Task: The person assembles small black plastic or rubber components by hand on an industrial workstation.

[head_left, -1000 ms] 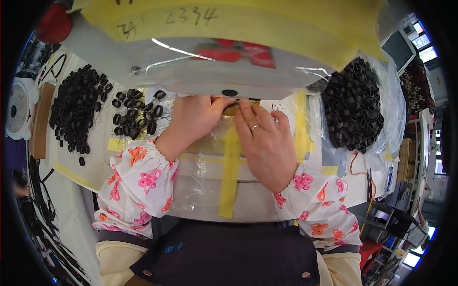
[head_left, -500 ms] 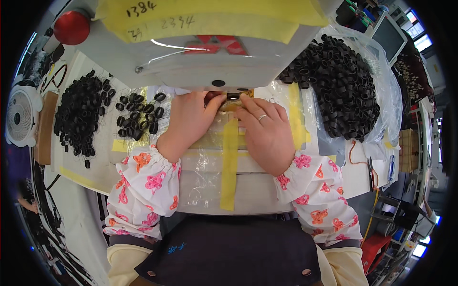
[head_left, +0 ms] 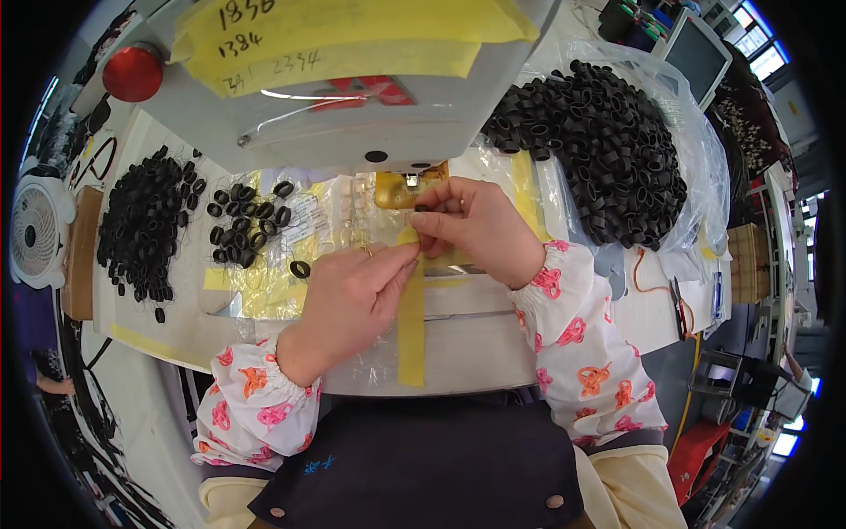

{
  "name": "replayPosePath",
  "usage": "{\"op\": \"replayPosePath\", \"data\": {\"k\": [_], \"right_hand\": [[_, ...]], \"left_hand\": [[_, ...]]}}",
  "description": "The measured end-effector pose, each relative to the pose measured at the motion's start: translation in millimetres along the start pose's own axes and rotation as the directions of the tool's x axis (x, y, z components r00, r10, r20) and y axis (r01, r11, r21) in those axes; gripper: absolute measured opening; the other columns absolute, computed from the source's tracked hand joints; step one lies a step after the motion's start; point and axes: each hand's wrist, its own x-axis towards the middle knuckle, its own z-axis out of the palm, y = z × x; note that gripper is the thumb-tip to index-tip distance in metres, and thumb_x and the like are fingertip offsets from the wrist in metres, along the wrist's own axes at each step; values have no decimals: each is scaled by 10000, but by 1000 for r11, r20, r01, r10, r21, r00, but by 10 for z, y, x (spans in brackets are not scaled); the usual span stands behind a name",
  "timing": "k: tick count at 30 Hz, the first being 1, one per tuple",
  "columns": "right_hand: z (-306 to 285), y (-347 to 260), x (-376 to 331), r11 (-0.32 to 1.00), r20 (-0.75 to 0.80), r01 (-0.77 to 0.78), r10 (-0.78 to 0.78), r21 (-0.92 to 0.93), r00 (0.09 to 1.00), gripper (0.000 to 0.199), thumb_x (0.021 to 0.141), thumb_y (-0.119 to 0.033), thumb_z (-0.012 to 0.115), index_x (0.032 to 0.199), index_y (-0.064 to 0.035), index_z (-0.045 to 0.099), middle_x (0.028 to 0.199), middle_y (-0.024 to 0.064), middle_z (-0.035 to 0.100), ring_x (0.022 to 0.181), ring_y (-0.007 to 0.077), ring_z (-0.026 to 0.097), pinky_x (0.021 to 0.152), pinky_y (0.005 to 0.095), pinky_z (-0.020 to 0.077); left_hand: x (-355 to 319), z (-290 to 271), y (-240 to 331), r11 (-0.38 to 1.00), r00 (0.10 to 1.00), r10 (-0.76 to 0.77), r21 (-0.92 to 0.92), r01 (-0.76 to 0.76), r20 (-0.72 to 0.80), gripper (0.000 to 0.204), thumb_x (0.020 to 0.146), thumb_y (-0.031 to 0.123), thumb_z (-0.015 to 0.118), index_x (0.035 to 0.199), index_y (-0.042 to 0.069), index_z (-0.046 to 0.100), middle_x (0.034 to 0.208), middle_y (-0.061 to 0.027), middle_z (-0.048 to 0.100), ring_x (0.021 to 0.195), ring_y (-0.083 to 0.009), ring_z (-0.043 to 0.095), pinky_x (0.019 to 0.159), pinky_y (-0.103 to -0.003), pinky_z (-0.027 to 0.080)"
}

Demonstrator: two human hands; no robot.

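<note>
Both my hands meet in front of the sewing machine (head_left: 326, 123). My right hand (head_left: 480, 225) is closed in a pinch, and a small black piece (head_left: 421, 209) shows at its fingertips, mostly hidden. My left hand (head_left: 339, 295) lies lower, its thumb and fingers pressed together close to the right fingertips; whatever it may hold is hidden. Beside its knuckles is a single black loop (head_left: 300, 269). Just beyond the hands, the yellowish work plate (head_left: 392, 191) under the machine head is uncovered, with a small metal clamp (head_left: 411, 181) over it.
Small black loops with loose threads (head_left: 242, 225) lie left of the machine, with a bigger pile (head_left: 145, 225) farther left. Many black loops (head_left: 608, 150) fill a clear plastic bag (head_left: 709, 167) at right. Scissors (head_left: 679, 304), a white fan (head_left: 40, 220) and yellow tape (head_left: 411, 339) are around.
Both hands have drawn back from under the machine head, uncovering the plate. The left hand came down toward me, and one black loop now appears beside it. The view has shifted slightly.
</note>
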Motion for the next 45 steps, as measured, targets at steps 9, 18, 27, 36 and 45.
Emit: {"op": "replayPosePath", "data": {"k": [9, 18, 27, 36, 45], "right_hand": [[343, 127, -589, 883, 62, 345, -344, -318, 937, 185, 757, 12, 637, 925, 25, 561, 759, 89, 611, 651, 158, 599, 611, 294, 481], [-159, -45, 48, 996, 70, 75, -72, -42, 995, 106, 821, -19, 630, 908, 31, 595, 775, 49, 622, 654, 80, 584, 595, 195, 479], [-164, -96, 277, 995, 114, -48, 57, -83, 992, 121, 801, -49, 654, 844, 20, 565, 651, 60, 604, 571, 149, 613, 525, 241, 499], [71, 242, -78, 205, 177, 470, -741, -859, 648, 276, 669, -10, 643, 941, 7, 599, 1101, 142, 578, 913, 274, 567, 752, 360, 469], [161, 275, -104, -3, 228, 315, -696, -949, 681, 330, 720, -66, 603, 1034, 35, 594, 1178, 147, 555, 982, 259, 538, 820, 375, 432]], "left_hand": [[389, -9, -284, 970, 998, 65, -233, -70, -28, 166, 889, 117, 531, 963, 24, 647, 860, -111, 629, 691, -200, 584, 652, -299, 445], [322, -29, -387, 976, 979, -201, -82, 202, 11, 188, 806, 186, 646, 973, 103, 668, 604, -24, 598, 546, -169, 558, 632, -314, 381], [378, 1, -467, 976, 979, -203, -82, 202, 5, 223, 736, 116, 688, 952, 64, 688, 531, -39, 512, 488, -102, 450, 500, -253, 357], [507, 43, -414, 894, 893, -448, 43, 447, 30, 221, 718, 224, 695, 850, 49, 665, 637, -61, 624, 564, -207, 595, 559, -335, 451], [500, 130, -500, 923, 921, -384, -25, 384, -61, 221, 711, 219, 700, 834, 43, 647, 693, -65, 637, 579, -216, 600, 586, -349, 462]]}}
